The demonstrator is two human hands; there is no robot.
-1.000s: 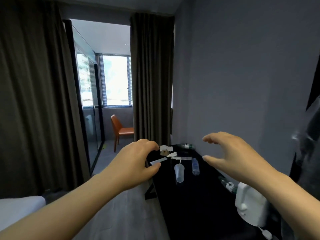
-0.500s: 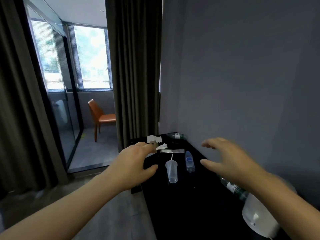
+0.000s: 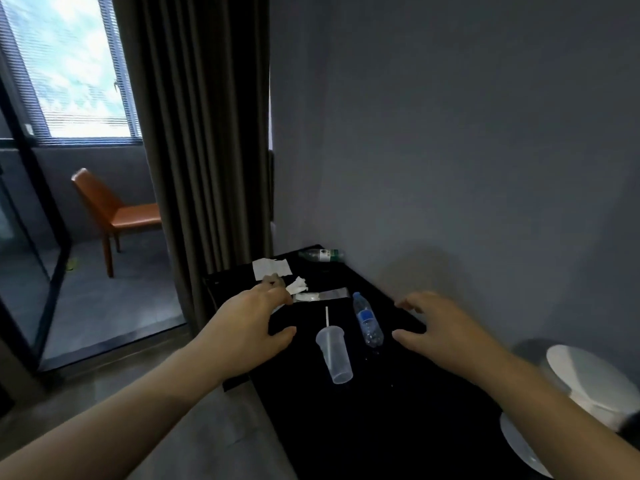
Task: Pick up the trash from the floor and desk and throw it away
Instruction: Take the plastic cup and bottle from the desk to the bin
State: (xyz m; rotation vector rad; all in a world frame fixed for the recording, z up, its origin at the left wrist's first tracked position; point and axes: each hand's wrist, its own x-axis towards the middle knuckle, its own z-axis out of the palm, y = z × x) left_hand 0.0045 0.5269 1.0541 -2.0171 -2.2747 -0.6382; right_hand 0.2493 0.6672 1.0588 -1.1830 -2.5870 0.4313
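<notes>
Two bare hands hover over the black desk (image 3: 363, 427), holding nothing. The left hand (image 3: 249, 327) has its fingers loosely curved, near a paper scrap (image 3: 272, 268), crumpled tissue (image 3: 297, 285) and clear wrapper (image 3: 322, 295). Between the hands lie a plastic cup (image 3: 334, 355) (straw poking out) and a water bottle (image 3: 367, 325). The right hand (image 3: 446, 330) has its fingers spread.

black desk (image 3: 346, 427), orange chair (image 3: 117, 213), blue-labelled bottle (image 3: 367, 320)
</notes>
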